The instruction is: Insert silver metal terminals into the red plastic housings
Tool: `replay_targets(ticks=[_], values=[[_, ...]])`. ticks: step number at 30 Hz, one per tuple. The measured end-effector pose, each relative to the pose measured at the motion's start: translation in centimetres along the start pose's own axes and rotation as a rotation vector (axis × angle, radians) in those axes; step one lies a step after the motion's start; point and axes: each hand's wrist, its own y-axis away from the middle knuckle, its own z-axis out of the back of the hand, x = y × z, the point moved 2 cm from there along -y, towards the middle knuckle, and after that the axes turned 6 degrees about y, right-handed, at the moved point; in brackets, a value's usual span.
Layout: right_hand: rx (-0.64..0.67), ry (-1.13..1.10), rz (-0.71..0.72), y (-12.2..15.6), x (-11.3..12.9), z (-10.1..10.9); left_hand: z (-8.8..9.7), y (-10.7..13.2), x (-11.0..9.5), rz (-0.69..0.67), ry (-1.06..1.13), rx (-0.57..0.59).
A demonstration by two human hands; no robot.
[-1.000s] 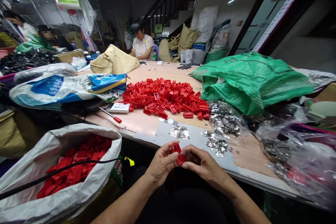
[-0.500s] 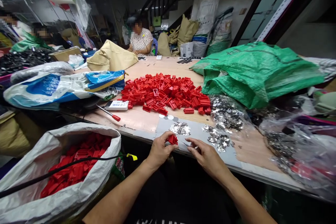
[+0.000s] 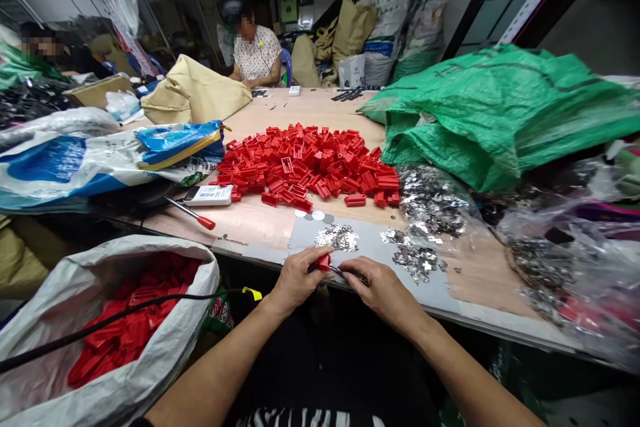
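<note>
The left hand (image 3: 295, 278) and the right hand (image 3: 381, 288) are seen bare. The left forearm (image 3: 235, 363) and the right forearm (image 3: 450, 373) are left uncovered along their whole visible length. A plain dark garment (image 3: 335, 353) is worn over the lap between them. At the near edge, a strip of black-and-white striped fabric (image 3: 310, 417) is seen.

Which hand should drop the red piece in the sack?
Probably the left hand: it grips the red piece, and the sack sits on that side; the right hand pinches a metal bit.
</note>
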Motion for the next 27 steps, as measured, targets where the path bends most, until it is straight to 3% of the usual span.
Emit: replay_targets(ticks=[10, 21, 27], values=[[0.004, 0.015, 0.028, 0.1, -0.4, -0.5, -0.1, 0.2, 0.0, -0.040, -0.022, -0.008], [0.045, 0.196, -0.146, -0.1, 1.3, -0.8, -0.6, 0.5, -0.1, -0.043, -0.049, -0.044], [0.053, 0.144, -0.114, 0.0, 1.1, -0.7, -0.5, 0.6, 0.2, -0.010, -0.055, -0.043]])
